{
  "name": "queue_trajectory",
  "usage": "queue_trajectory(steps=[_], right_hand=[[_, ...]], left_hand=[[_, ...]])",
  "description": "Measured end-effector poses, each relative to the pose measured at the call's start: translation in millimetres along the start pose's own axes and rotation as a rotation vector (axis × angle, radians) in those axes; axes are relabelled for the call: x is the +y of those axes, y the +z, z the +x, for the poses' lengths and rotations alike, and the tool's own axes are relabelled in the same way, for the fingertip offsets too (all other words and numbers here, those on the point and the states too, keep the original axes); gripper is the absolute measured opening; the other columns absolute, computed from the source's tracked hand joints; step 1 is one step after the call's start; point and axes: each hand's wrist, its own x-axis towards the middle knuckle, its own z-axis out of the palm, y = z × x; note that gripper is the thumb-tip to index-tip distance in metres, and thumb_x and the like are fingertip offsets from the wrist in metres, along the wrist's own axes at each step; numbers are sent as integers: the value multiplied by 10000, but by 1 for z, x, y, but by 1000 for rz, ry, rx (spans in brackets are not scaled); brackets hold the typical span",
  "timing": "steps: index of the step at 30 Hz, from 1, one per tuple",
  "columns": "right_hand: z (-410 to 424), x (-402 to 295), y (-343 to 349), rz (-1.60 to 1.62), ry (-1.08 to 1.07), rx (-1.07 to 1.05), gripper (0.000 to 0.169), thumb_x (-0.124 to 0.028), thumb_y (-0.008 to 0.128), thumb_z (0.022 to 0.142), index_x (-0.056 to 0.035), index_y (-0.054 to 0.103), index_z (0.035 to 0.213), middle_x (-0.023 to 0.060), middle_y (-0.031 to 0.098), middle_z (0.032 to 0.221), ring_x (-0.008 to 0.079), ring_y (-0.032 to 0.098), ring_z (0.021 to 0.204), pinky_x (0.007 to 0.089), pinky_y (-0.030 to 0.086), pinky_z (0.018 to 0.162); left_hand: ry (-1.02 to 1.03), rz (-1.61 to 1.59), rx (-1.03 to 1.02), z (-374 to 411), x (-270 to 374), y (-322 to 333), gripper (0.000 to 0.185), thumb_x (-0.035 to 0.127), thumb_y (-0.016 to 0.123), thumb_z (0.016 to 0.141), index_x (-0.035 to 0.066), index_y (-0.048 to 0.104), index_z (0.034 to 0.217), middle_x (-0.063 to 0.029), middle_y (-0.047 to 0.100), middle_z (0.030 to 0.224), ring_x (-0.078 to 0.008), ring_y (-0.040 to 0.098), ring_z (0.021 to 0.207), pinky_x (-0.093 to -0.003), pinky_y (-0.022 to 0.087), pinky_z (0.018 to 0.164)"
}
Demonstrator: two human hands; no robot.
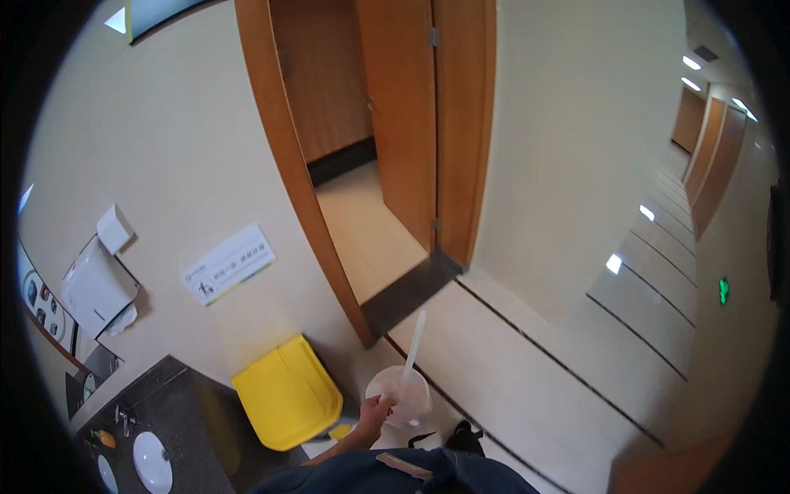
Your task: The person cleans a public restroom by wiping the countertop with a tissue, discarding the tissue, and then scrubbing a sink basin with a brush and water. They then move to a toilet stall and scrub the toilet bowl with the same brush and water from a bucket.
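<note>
My left hand (pixel 378 410) grips the near-left rim of a round, translucent plastic container (pixel 412 404). It hangs low in front of my body, over the pale tiled floor. A long whitish stick or handle (pixel 416 339) stands up out of the container and leans slightly right; its lower end is blurred by the plastic. I cannot make out what else is inside. Close by on the left is a waste bin with a yellow lid (pixel 287 392), its lid down. My right hand is out of view.
A dark stone washbasin counter (pixel 185 420) with a white basin (pixel 152 462) and a tap (pixel 125 420) is at the lower left. Above it hangs a white paper towel dispenser (pixel 99 287). Ahead, a wooden door (pixel 401 117) stands ajar beyond a dark threshold (pixel 410 299). A corridor (pixel 654 272) runs off right.
</note>
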Motion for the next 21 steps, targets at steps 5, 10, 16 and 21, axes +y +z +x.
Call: queue_trajectory(steps=[5, 10, 16, 21], right_hand=[[167, -136, -51, -219, -101, -102, 194, -225, 509, 710, -71, 609, 648, 127, 591, 678, 234, 583, 653, 384, 460, 587], [443, -303, -162, -627, -397, -34, 186, -253, 535, 664, -100, 640, 663, 148, 622, 764, 263, 602, 742, 420, 465, 656], [421, -789, -237, 75, -980, 306, 155, -158, 508, 770, -23, 583, 783, 115, 601, 648, 221, 597, 617, 335, 478, 583], [443, -937, -220, 177, -1073, -32, 148, -60, 515, 793, -24, 564, 928, 66, 596, 655, 117, 557, 565, 249, 458, 517]], left_hand=[[-13, -13, 120, 112, 75, 46, 117, 141, 595, 730, 26, 607, 710, -21, 512, 587, -106, 460, 536, -233, 337, 495], [39, -152, 133, 239, 177, 99, 80, 116, 592, 739, 43, 585, 706, -23, 511, 589, -106, 455, 525, -232, 334, 482], [103, -225, 415, 352, 242, 79, 75, 127, 591, 726, 62, 588, 690, -18, 517, 580, -96, 435, 475, -232, 323, 433], [80, -384, 447, 482, 300, 71, 80, 115, 581, 715, 41, 580, 683, 5, 480, 558, -77, 410, 482, -226, 300, 460]])
